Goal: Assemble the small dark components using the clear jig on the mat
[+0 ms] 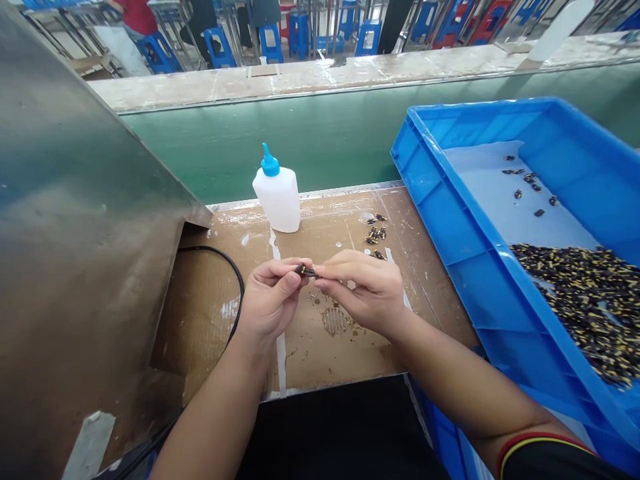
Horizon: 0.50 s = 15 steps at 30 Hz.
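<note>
Between the thumb and fingers of my left hand (274, 293) is a small black-and-yellow piece (301, 269), too small to name more exactly. Closed in a pinch, my right hand (367, 285) meets it from the right, with a thin dark part (311, 273) between the two sets of fingertips. Whether that part belongs to the piece or is a tool, I cannot tell. Just behind my right hand lie several similar black-and-yellow pieces (376, 233) on the cardboard-covered worktop (350, 360). A white squeeze bottle (280, 200) with a blue nozzle cap stands upright beyond my hands.
At the right a big blue crate (480, 273) holds a heap of black-and-yellow pieces (590, 300). A metal housing (85, 213) slants along the left, with a black cable (235, 267) beside it. Behind the worktop runs a green belt (340, 133); blue stools (299, 35) and people are farther back.
</note>
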{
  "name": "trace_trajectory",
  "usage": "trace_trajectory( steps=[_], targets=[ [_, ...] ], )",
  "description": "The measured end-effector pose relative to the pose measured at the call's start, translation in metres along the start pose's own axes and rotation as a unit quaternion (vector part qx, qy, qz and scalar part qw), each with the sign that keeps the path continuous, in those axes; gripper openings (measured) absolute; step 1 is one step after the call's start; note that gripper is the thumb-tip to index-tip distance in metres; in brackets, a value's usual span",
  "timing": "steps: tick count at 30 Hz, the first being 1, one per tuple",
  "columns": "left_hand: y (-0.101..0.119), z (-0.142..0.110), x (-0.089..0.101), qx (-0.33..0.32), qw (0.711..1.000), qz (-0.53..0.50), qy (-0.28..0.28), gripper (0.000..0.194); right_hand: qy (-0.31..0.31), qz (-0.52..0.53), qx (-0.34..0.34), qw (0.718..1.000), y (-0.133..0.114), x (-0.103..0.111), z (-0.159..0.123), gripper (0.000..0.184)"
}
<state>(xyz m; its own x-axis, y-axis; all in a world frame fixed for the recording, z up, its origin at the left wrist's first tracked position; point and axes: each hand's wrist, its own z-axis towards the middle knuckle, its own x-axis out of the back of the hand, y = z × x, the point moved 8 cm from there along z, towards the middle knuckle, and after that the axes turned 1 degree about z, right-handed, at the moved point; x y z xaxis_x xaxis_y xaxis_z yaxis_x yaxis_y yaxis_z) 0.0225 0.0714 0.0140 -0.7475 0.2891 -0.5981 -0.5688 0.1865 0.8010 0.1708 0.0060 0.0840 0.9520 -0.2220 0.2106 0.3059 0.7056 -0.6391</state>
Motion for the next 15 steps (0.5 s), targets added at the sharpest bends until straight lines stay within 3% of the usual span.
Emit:
trace_trajectory(
  steps=[15],
  targets=[
    [0.0052, 0.0005, -0.0034, -0.046, 0.998, 0.016, -0.037, 0.014, -0.006, 0.002, 0.031, 1.0, -0.0034, 0.0008, 0.0008, 0.021]
  ],
)
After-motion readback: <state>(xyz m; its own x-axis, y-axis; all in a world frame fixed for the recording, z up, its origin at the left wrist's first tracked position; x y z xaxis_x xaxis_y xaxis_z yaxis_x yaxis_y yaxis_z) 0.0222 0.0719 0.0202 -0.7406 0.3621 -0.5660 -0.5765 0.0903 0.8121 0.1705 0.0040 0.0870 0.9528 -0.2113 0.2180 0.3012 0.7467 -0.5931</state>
